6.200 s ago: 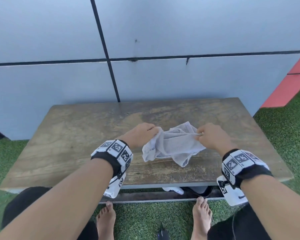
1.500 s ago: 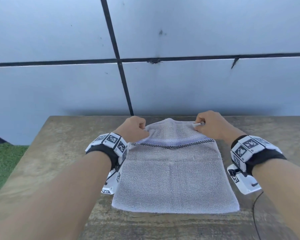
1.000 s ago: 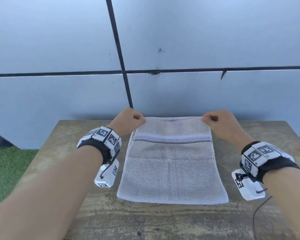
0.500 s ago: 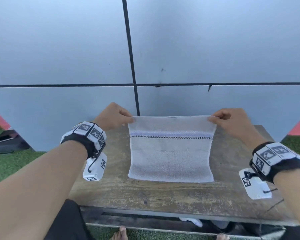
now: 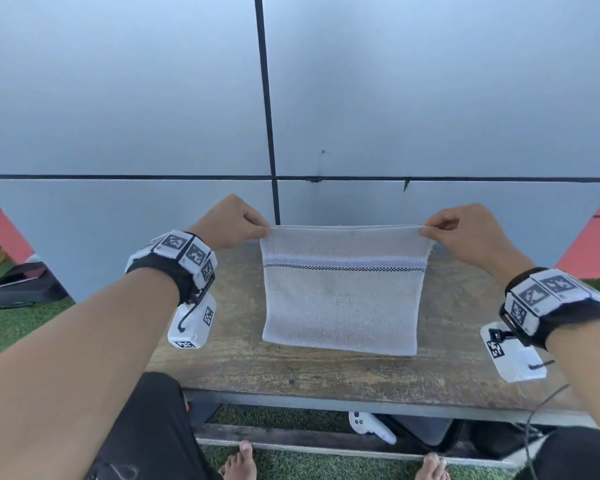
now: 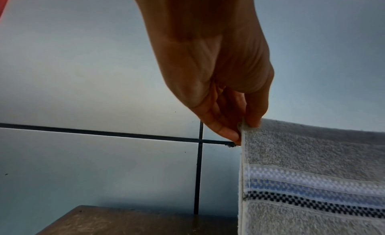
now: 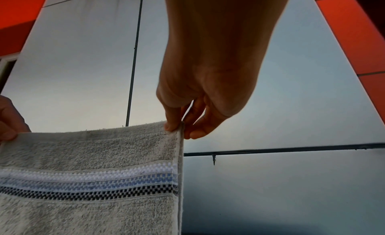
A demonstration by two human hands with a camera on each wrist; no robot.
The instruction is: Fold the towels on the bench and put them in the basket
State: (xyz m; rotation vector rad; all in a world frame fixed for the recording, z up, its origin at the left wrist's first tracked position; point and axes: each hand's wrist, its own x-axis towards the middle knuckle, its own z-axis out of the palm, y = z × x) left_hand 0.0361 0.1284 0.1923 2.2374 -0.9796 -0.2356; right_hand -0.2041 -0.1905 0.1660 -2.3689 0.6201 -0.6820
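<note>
A pale grey towel [image 5: 342, 299] with a blue and black checked stripe hangs spread flat above the wooden bench [image 5: 326, 372]. My left hand [image 5: 234, 221] pinches its top left corner, and the left wrist view shows thumb and fingers [image 6: 229, 131] closed on the towel [image 6: 312, 181] edge. My right hand [image 5: 465, 228] pinches the top right corner, thumb and fingers [image 7: 172, 128] on the towel [image 7: 93, 172] hem. The towel's bottom edge hangs near the bench top. No basket is in view.
A grey panelled wall [image 5: 326, 98] stands right behind the bench. Artificial grass [image 5: 11, 327] lies on both sides, with a dark case [image 5: 18, 285] at the left. A white controller [image 5: 371, 426] and dark bags lie under the bench by my bare feet [image 5: 243, 462].
Both hands lifted the towel's far edge off the bench and raised it, so the towel went from lying flat to hanging stretched between them. Earlier it was crumpled.
</note>
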